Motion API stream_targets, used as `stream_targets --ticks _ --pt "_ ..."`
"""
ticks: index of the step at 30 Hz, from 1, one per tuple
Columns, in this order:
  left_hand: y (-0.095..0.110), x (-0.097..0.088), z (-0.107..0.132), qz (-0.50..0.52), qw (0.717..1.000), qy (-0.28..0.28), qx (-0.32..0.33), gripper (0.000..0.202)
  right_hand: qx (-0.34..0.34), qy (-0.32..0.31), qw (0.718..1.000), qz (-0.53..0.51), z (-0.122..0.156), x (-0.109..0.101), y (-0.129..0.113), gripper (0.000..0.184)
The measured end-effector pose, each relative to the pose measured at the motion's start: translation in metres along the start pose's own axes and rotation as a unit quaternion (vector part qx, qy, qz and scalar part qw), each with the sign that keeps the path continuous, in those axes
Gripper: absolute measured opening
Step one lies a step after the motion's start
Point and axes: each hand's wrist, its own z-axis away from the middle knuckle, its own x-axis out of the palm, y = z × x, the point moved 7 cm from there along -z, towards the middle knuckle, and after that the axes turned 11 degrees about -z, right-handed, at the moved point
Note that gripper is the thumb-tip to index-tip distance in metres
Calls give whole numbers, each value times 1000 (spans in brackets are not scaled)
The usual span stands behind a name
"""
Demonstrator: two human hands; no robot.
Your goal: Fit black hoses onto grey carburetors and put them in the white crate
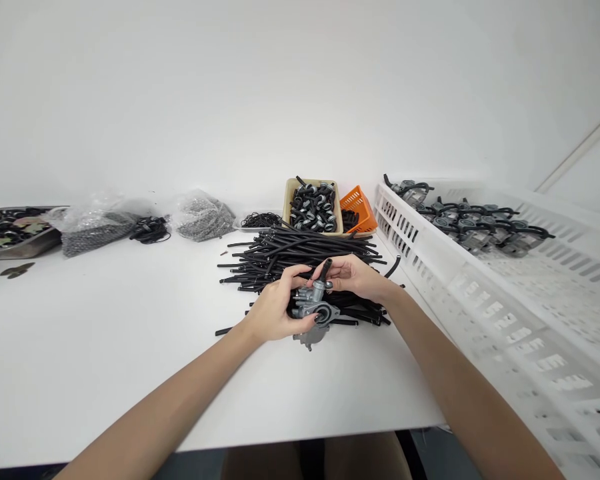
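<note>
The left hand [275, 310] is gripping a small grey carburettor [313, 308] just above the desk [105, 347], in front of a pile of black hoses [290, 257] near the middle of the desk; the right hand [353, 275] is pinching a short black hose [326, 268] between thumb and fingers, its lower end sitting at a nipple on top of the carburettor; the step in hand looks like pushing the hose onto that fitting, and the next move probably calls for a firm straight press while the left hand is holding the body steady. Along the desk's right edge a white crate [430, 267] is holding finished carburettors at its far end; at the far edge are standing a beige tub [287, 200] of clips and an orange basket [357, 203]; bags [100, 223] and a metal tray [25, 245] are lying toward the far left corner. The near left of the desk is offering open room; on the right the crate wall is standing close to the right forearm.
</note>
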Motion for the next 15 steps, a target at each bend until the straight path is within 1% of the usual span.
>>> stream_targets --ticks 4,10,15 --pt "1 0 0 3 1000 -1 6 73 -8 -2 1000 8 0 0 0 35" --pt "2 -1 -1 2 1000 -2 -3 72 -19 -8 1000 24 0 2 -3 36" --pt "2 -1 -1 8 1000 -1 -2 71 -20 1 999 30 0 1 -3 34"
